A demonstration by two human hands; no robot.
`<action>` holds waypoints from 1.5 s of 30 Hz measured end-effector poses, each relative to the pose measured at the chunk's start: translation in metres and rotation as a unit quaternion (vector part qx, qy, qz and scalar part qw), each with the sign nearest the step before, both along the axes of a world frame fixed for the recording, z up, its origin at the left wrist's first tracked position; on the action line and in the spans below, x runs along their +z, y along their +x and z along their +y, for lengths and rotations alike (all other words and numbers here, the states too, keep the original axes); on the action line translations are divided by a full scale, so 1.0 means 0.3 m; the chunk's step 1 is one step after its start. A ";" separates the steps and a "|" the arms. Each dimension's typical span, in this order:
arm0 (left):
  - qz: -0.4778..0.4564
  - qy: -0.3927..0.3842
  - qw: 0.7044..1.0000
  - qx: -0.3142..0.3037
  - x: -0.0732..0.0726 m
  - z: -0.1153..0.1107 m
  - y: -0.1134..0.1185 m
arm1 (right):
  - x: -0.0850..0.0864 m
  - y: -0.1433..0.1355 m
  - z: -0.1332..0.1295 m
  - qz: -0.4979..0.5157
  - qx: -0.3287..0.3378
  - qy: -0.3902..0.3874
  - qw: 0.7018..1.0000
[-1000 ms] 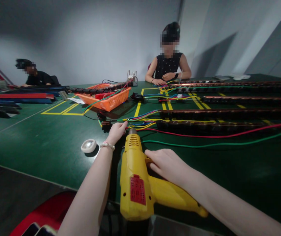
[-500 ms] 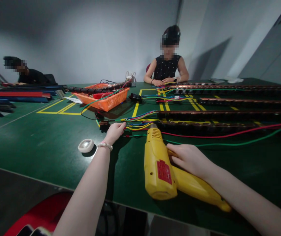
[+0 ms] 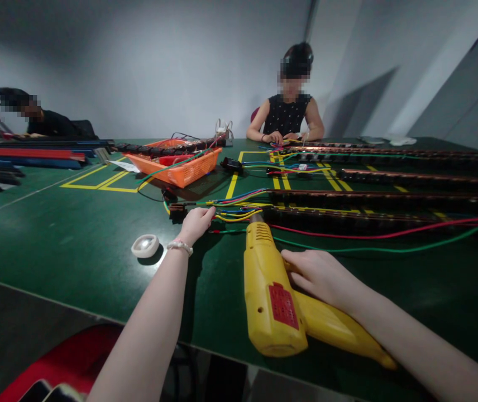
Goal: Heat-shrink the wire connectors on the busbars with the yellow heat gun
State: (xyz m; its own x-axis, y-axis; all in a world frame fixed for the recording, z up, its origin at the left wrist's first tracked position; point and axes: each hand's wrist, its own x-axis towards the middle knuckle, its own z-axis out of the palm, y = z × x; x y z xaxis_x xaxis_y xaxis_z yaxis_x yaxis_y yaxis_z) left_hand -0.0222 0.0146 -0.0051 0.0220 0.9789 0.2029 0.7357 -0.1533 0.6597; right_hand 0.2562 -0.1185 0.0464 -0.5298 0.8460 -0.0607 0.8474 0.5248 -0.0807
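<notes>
My right hand point(image 3: 316, 273) is closed round the handle of a yellow heat gun point(image 3: 272, 290), with a red label on its side. The metal nozzle points away from me, close to a bundle of coloured wires point(image 3: 241, 215). My left hand point(image 3: 197, 226) pinches the wires just left of the nozzle; its fingertips partly hide them. A black connector point(image 3: 177, 212) sits at the bundle's left end. On the right the wires run to a long dark strip point(image 3: 326, 216). A red wire point(image 3: 373, 237) and a green wire point(image 3: 373, 251) trail to the right.
An orange basket point(image 3: 180, 176) holding dark parts stands beyond my left hand. A small white dish-like object point(image 3: 146, 245) lies left of my wrist. More long strips point(image 3: 423, 176) lie at right. A co-worker point(image 3: 291, 117) sits opposite, another person point(image 3: 50, 120) far left.
The heat gun's rear has tipped slightly toward me and its nozzle has shifted slightly left. My left hand keeps its pinch on the wires. The co-worker opposite has moved their hands a little.
</notes>
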 end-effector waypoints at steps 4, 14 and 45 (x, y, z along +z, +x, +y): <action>0.002 -0.004 1.000 0.007 -0.002 0.005 0.001 | 0.011 -0.039 -0.009 -0.002 0.007 -0.014 1.000; 0.004 -0.001 1.000 0.007 0.005 -0.005 0.010 | 0.003 -0.190 -0.026 0.030 0.047 0.007 0.998; -0.003 0.009 1.000 -0.020 -0.001 -0.007 -0.005 | 0.017 -0.089 -0.039 0.012 -0.014 -0.016 1.000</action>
State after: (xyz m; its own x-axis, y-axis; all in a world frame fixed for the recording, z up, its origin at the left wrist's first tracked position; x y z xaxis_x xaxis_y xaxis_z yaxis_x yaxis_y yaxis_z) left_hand -0.0235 0.0126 -0.0054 0.0598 0.9736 0.2205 0.7253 -0.1941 0.6605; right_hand 0.2295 -0.1302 0.0515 -0.5071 0.8585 -0.0759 0.8596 0.4974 -0.1169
